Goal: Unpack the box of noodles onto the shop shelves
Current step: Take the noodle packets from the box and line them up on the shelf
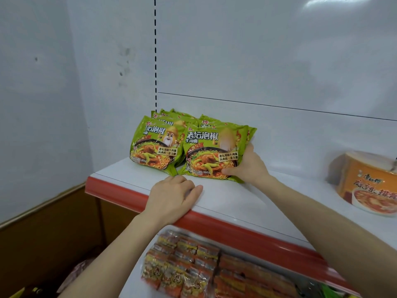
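Note:
Several green noodle packets lean in two rows at the left end of the white top shelf (247,203). My right hand (247,164) grips the front packet of the right row (210,151) at its lower right corner, thumb on its face and fingers behind its edge. The front packet of the left row (153,145) stands beside it, touching it. My left hand (174,196) rests flat on the shelf just in front of the packets, fingers over the red front edge (247,235), holding nothing. The box is not clearly in view.
An orange bowl of noodles (367,183) lies on its side at the right end of the shelf. On the shelf below sit several orange snack packs (182,265). A white wall is on the left, with a brown surface (49,233) low down.

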Available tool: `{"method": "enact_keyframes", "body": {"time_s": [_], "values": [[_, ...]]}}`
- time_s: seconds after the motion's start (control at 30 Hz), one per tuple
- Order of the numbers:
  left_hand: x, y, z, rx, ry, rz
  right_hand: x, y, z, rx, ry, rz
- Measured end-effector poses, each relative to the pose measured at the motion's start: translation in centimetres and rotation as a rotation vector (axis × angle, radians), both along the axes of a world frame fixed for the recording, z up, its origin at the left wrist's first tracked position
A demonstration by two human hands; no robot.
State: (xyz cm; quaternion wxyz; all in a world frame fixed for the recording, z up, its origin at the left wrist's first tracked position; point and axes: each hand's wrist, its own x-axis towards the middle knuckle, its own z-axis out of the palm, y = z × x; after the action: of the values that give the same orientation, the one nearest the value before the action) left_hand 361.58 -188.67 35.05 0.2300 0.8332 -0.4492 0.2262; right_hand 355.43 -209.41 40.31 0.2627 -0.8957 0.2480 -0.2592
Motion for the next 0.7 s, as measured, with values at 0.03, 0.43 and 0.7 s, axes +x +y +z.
{"method": "enact_keyframes", "body": {"time_s": [0.03,0.43,0.7], "values": [[0.1,0.0,0.0,-0.005,-0.002,0.001,0.3,0.2,-0.2,-0.019,0.001,-0.025],[0.3,0.0,0.1,0.018,-0.045,0.025,1.2,0.0,-0.7,-0.042,0.09,-0.087],[-0.3,0.0,1.1,0.09,-0.087,0.036,-2.1,0.3,2.0,-0.212,0.249,-0.122]]}}
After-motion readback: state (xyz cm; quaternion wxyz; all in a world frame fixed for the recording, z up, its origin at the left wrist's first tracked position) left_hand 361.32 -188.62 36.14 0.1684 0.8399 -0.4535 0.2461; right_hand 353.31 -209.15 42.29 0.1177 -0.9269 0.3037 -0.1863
